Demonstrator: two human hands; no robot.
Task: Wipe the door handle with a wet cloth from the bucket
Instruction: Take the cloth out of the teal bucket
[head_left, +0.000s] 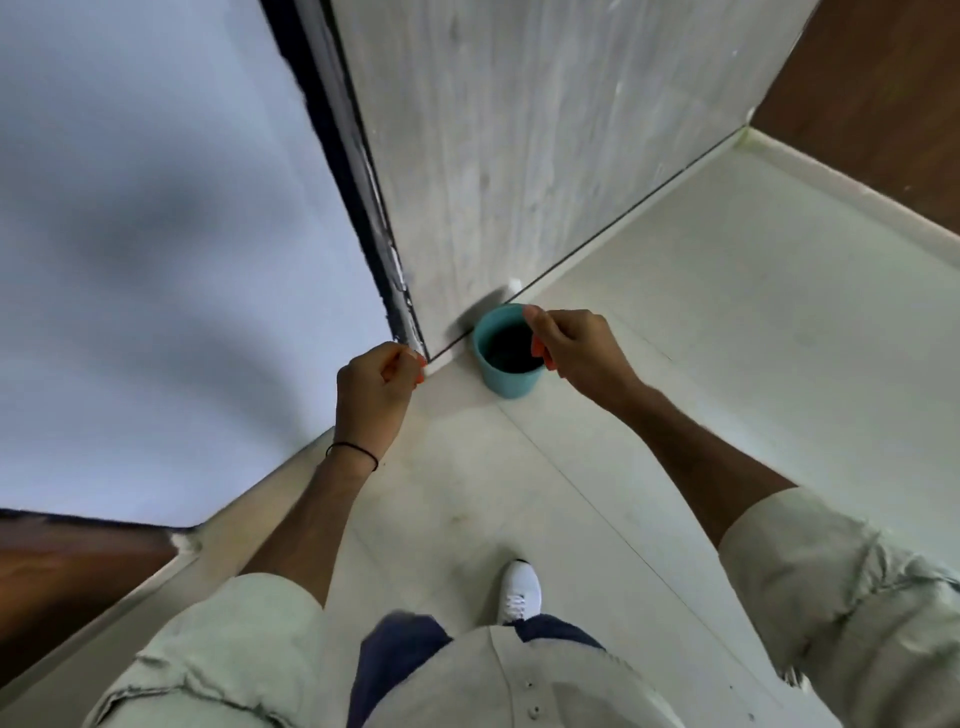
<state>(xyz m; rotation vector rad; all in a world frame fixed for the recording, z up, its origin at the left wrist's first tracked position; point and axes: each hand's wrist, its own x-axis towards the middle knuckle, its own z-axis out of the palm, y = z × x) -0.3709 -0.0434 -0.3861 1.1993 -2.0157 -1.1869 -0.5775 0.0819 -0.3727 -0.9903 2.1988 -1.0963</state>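
A small teal bucket (506, 376) stands on the pale floor, right by the bottom corner of the light grey wood-grain door (493, 156). Its inside is dark and no cloth shows in it. My right hand (571, 348) hovers over the bucket's right rim with the fingers curled down, the thumb apart, and nothing in it. To the left of the bucket, near the door's lower edge, my left hand (376, 387) is loosely closed and empty. The door handle is out of view.
A dark door frame edge (353, 182) runs up between the door and a pale blue wall (156, 234). A white skirting board (841, 182) borders brown wood at the right. My white shoe (519, 590) stands on the floor behind the bucket.
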